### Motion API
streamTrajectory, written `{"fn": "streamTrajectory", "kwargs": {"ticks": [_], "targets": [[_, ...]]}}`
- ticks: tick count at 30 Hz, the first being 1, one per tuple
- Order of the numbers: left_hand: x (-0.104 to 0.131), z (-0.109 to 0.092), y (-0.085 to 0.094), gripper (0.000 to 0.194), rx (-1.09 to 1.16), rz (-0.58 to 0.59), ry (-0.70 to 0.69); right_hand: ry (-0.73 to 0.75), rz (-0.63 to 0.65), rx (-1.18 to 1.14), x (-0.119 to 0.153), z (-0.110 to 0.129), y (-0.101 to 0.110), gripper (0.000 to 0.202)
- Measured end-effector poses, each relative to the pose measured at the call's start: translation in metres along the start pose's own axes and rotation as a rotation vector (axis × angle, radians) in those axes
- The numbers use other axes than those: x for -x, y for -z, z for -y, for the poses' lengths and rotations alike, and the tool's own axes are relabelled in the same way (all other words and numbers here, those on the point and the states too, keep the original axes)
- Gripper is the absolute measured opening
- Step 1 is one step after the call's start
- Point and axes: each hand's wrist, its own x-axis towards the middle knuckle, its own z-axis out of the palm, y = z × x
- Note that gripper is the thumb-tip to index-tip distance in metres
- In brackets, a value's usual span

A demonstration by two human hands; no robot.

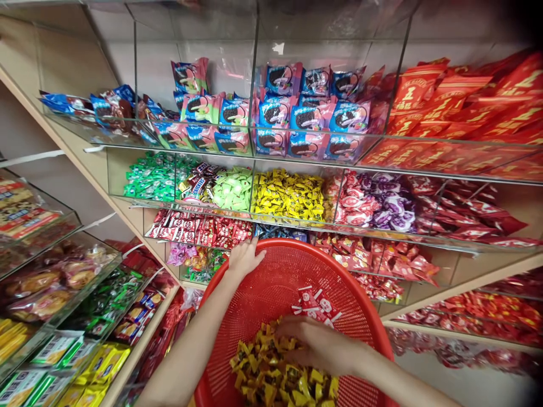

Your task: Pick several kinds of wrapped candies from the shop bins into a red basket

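Red plastic mesh formed the basket point(263, 299) in front of me, and my left hand point(244, 261) gripped its edge at eleven o'clock. My right hand point(316, 340) was down inside, near the middle, fingers bent against the yellow sweets point(258, 373) heaped around six o'clock; with the blur and the angle, I couldn't tell whether they had closed on any. White-and-red packets point(316, 308) lay just past that hand, towards one. Beyond the edge, at twelve, were similar yellow shelf sweets point(288, 195). I judged the step to be handling the heap; the next move seemed to call for loosely cupped fingers and a steady left hold.
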Motion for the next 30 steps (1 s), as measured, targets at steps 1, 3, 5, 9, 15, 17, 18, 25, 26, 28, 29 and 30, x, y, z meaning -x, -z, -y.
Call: {"fn": "streamTrajectory", "kwargs": {"ticks": [1, 3, 5, 9, 15, 17, 18, 25, 26, 28, 29, 30], "targets": [[0.000, 0.000, -0.001, 0.059, -0.004, -0.001, 0.001, 0.015, -0.037, 0.023, 0.000, 0.003, 0.010, 0.028], [0.000, 0.000, -0.002, 0.058, -0.009, 0.003, 0.006, 0.052, -0.130, 0.084, -0.003, 0.011, 0.033, 0.027], [-0.001, 0.001, -0.002, 0.058, -0.009, 0.008, 0.006, 0.098, -0.238, 0.161, -0.007, 0.018, 0.061, 0.026], [-0.001, 0.001, -0.002, 0.058, -0.006, 0.007, 0.004, 0.110, -0.465, 0.334, -0.025, 0.024, 0.123, 0.023], [0.000, 0.002, -0.001, 0.059, 0.001, 0.007, 0.009, -0.276, -0.672, 0.524, -0.075, -0.007, 0.190, 0.026], [0.000, 0.002, -0.001, 0.059, 0.000, -0.011, 0.006, -0.429, -0.632, 0.547, -0.091, -0.016, 0.197, 0.036], [0.000, 0.002, -0.001, 0.059, 0.000, -0.021, 0.003, -0.491, -0.596, 0.548, -0.097, -0.018, 0.198, 0.042], [-0.001, 0.003, -0.002, 0.056, -0.011, -0.031, -0.008, -0.687, -0.422, 0.514, -0.124, -0.013, 0.193, 0.072], [-0.001, 0.003, -0.002, 0.056, -0.013, -0.031, -0.008, -0.697, -0.415, 0.516, -0.125, -0.013, 0.193, 0.073], [-0.001, 0.003, -0.002, 0.055, -0.011, -0.027, -0.010, -0.692, -0.415, 0.508, -0.126, -0.016, 0.194, 0.069], [-0.001, 0.003, -0.002, 0.054, -0.010, -0.024, -0.010, -0.679, -0.423, 0.501, -0.126, -0.019, 0.195, 0.065], [-0.001, 0.003, -0.002, 0.054, -0.008, -0.019, -0.011, -0.664, -0.433, 0.496, -0.125, -0.022, 0.195, 0.060]]}}
